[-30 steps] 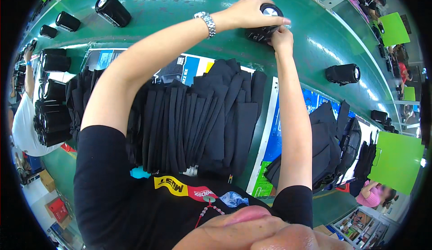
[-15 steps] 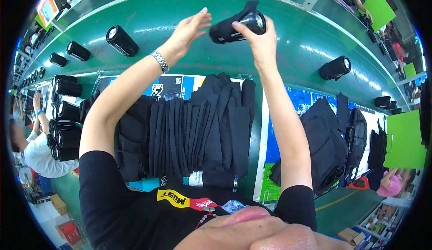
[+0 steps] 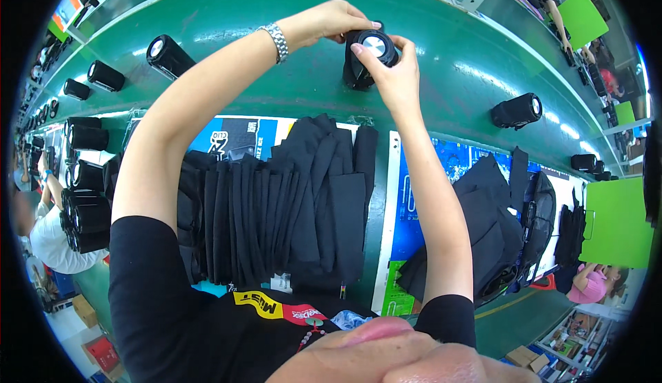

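Note:
A black cylindrical speaker (image 3: 374,42) with a silvery round end is raised over the green bench, tilted so that end faces me. My right hand (image 3: 396,73) grips it from the right, thumb across the rim and fingers round the side. Black cloth (image 3: 353,73) lies around the speaker's body. My left hand (image 3: 339,21) reaches over from the left, its fingers closed at the far edge of the cloth and speaker; exactly what they pinch is partly hidden. Below my arms lies a thick row of black cloth pieces (image 3: 262,210), folded and overlapping.
Black speakers (image 3: 169,57) stand along the green conveyor (image 3: 241,52) on the left, and another speaker (image 3: 517,111) lies on the right. More speakers (image 3: 86,217) are stacked at my left elbow. A black cloth pile (image 3: 476,217) lies beyond my right forearm. People work nearby.
My left hand has come across to the right and closed at the speaker, from being open in the air. The speaker has turned, its silvery end now facing me.

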`<action>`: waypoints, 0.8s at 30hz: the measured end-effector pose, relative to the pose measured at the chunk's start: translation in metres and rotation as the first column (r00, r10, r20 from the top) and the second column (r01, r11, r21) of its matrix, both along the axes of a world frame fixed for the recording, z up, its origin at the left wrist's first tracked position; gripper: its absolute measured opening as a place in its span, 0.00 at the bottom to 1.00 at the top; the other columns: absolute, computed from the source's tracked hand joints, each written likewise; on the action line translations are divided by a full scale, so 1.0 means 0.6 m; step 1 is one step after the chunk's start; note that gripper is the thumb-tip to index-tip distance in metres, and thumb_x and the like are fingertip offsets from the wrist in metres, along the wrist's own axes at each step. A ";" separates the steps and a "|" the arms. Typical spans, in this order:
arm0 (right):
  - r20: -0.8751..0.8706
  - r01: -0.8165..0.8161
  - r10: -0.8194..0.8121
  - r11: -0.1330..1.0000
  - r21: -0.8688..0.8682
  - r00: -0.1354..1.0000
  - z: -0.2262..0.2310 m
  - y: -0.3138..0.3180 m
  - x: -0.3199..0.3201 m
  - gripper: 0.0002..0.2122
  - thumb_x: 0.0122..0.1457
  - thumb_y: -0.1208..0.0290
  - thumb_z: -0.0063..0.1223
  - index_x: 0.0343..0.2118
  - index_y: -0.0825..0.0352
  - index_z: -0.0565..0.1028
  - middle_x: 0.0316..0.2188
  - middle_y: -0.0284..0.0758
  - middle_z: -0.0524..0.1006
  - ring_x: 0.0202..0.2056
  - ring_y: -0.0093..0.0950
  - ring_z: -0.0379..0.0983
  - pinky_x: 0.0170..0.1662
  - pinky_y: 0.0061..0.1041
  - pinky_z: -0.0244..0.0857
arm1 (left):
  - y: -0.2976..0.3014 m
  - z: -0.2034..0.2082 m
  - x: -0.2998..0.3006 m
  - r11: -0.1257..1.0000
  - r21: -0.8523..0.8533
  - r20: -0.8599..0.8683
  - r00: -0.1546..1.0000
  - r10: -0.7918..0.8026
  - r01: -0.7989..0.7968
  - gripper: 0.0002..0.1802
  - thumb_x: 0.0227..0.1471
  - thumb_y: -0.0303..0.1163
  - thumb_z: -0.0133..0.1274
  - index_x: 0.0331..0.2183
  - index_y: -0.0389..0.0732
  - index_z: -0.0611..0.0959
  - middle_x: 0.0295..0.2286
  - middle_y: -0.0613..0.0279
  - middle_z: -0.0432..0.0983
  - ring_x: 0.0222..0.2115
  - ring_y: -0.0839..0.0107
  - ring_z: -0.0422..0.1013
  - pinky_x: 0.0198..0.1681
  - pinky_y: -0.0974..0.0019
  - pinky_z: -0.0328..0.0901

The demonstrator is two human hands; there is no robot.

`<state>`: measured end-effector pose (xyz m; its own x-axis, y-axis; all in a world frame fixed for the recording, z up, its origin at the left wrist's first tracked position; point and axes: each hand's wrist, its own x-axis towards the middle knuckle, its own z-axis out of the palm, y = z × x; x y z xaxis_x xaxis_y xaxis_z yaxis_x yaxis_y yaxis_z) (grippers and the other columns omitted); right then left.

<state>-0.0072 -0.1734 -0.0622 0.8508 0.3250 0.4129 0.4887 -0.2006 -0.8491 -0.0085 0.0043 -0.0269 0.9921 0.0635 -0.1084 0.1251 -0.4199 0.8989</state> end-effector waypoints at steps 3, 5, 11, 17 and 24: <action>-0.141 0.025 -0.018 0.998 0.050 0.990 -0.013 -0.004 0.031 0.42 0.35 0.47 0.69 0.44 0.81 0.66 0.39 0.51 0.74 0.40 0.35 0.74 0.43 0.28 0.68 | -0.006 0.013 0.013 0.963 0.268 0.411 0.900 -0.146 0.034 0.17 0.49 0.40 0.59 0.25 0.34 0.81 0.20 0.68 0.72 0.20 0.82 0.64 0.23 0.74 0.59; -0.166 0.023 -0.014 0.998 0.051 0.986 -0.022 -0.001 0.048 0.38 0.36 0.48 0.68 0.41 0.79 0.69 0.35 0.47 0.76 0.39 0.32 0.75 0.42 0.27 0.68 | -0.025 0.038 0.008 0.850 0.518 0.578 0.773 -0.264 -0.097 0.18 0.50 0.41 0.58 0.26 0.33 0.80 0.23 0.64 0.75 0.23 0.75 0.68 0.26 0.71 0.62; -0.256 -0.141 0.166 0.983 0.115 0.952 -0.018 -0.022 0.078 0.35 0.41 0.52 0.67 0.44 0.77 0.68 0.36 0.43 0.77 0.38 0.26 0.74 0.42 0.22 0.67 | -0.075 0.060 -0.050 0.911 0.408 0.610 0.760 -0.226 -0.056 0.09 0.51 0.32 0.56 0.30 0.36 0.81 0.30 0.61 0.74 0.32 0.70 0.70 0.33 0.68 0.65; -0.372 -0.236 0.466 0.821 0.519 0.802 -0.028 -0.078 0.121 0.47 0.53 0.29 0.28 0.57 0.76 0.58 0.59 0.51 0.56 0.64 0.36 0.43 0.63 0.47 0.32 | -0.064 0.029 -0.020 0.888 -0.437 0.455 0.815 0.358 -0.146 0.18 0.57 0.39 0.47 0.34 0.33 0.81 0.30 0.60 0.75 0.33 0.73 0.69 0.35 0.68 0.65; -0.584 0.004 0.378 0.837 0.546 0.719 -0.022 0.035 0.177 0.36 0.61 0.39 0.30 0.46 0.77 0.67 0.39 0.43 0.74 0.41 0.31 0.71 0.46 0.26 0.64 | -0.111 -0.064 0.058 0.540 -0.834 0.080 0.944 0.321 -0.113 0.31 0.59 0.55 0.37 0.41 0.35 0.76 0.37 0.58 0.77 0.38 0.73 0.70 0.45 0.70 0.63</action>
